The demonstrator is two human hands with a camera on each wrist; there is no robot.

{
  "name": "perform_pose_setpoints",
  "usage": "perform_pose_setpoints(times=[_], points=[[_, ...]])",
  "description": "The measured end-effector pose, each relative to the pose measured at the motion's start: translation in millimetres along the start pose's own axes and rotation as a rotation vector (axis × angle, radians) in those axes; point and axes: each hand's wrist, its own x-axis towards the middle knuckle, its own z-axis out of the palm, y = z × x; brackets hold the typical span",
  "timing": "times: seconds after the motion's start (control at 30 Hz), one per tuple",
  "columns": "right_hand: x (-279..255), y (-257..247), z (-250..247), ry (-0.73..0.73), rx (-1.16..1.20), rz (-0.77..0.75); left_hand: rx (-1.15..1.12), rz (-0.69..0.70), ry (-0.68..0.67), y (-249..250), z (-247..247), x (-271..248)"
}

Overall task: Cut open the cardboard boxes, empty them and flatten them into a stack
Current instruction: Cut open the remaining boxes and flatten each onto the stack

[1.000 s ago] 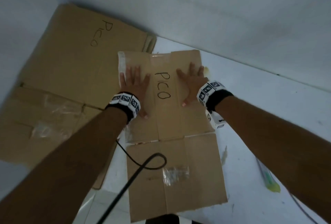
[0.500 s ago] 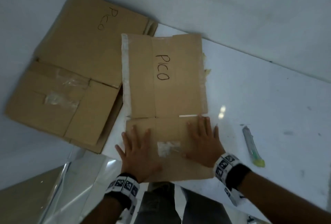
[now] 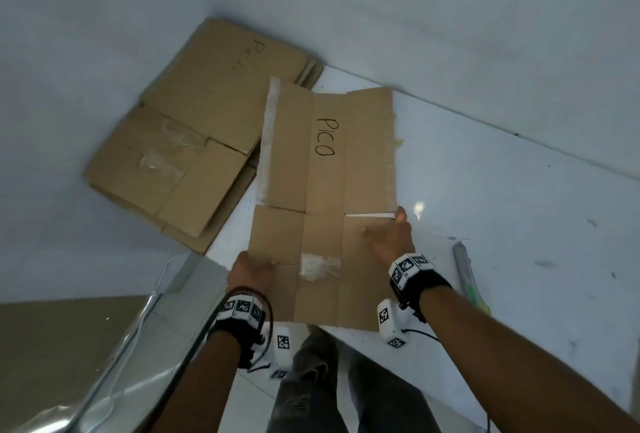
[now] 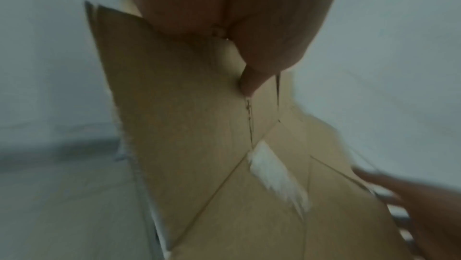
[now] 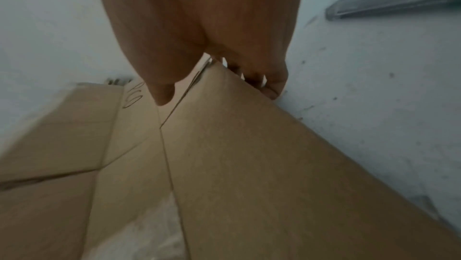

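A flattened cardboard box (image 3: 325, 190) marked PICO lies lengthwise on the white table (image 3: 519, 224), its near end raised off the surface. My left hand (image 3: 251, 268) grips its near left edge, thumb on top of the cardboard (image 4: 189, 126). My right hand (image 3: 389, 236) grips the right edge by the flap slit, thumb on top and fingers curled under the cardboard (image 5: 249, 165). A stack of flattened boxes (image 3: 194, 155) lies to the left, partly under the PICO box.
A utility knife (image 3: 467, 273) with a green end lies on the table to the right of my right hand, also visible as a knife (image 5: 399, 1) in the right wrist view. The table's near edge runs under my arms; my legs and the floor show below.
My hands went from pressing flat on the far half, to the near half, and now grip the box's side edges. Its near end has lifted off the table.
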Motion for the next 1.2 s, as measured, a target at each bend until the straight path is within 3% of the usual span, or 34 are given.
perform_pose_setpoints(times=[0.1, 0.2, 0.3, 0.4, 0.5, 0.6, 0.7, 0.77, 0.8, 0.87, 0.93, 1.0, 1.2], points=[[2.6, -3.7, -16.7, -0.049, 0.17, 0.077, 0.011, 0.28, 0.116, 16.4, -16.9, -37.8], [10.4, -4.3, -30.7, -0.131, 0.355, 0.159, 0.05, 0.439, 0.191, 28.8, -49.7, -67.7], [18.3, -16.5, -33.4, -0.213, 0.507, 0.149, 0.027, 0.458, 0.263, 41.4, -101.3, -71.7], [-0.2, -72.9, -23.7, -0.264, 0.696, -0.013, 0.035, 0.437, 0.318, 51.5, -152.8, -49.5], [-3.9, -136.3, 15.5, -0.252, 0.706, -0.111, 0.105, 0.446, 0.411, 54.6, -205.0, 2.7], [9.8, -199.5, 69.0, -0.247, 0.573, -0.119, 0.249, 0.416, 0.462, 45.1, -253.4, 88.4], [28.0, -252.9, 111.1, -0.331, 0.187, -0.047, 0.542, 0.268, 0.442, 20.7, -270.6, 169.3], [46.0, -280.5, 123.3, -0.112, -0.107, -0.079, 0.655, 0.182, 0.332, 4.9, -255.5, 194.7], [55.0, -293.9, 125.0, -0.01, -0.217, -0.131, 0.63, 0.186, 0.28, -2.2, -241.9, 200.5], [73.7, -320.9, 130.1, 0.048, -0.459, -0.293, 0.493, 0.238, 0.192, -13.8, -213.8, 201.6], [95.8, -347.0, 141.4, -0.016, -0.71, -0.449, 0.434, 0.276, 0.142, -22.5, -193.8, 202.3], [125.0, -374.9, 156.9, -0.099, -0.872, -0.511, 0.429, 0.264, 0.116, -32.0, -186.9, 210.6], [186.8, -424.5, 214.4, -0.216, -1.068, -0.609, 0.342, 0.211, 0.173, -56.1, -179.7, 249.9]])
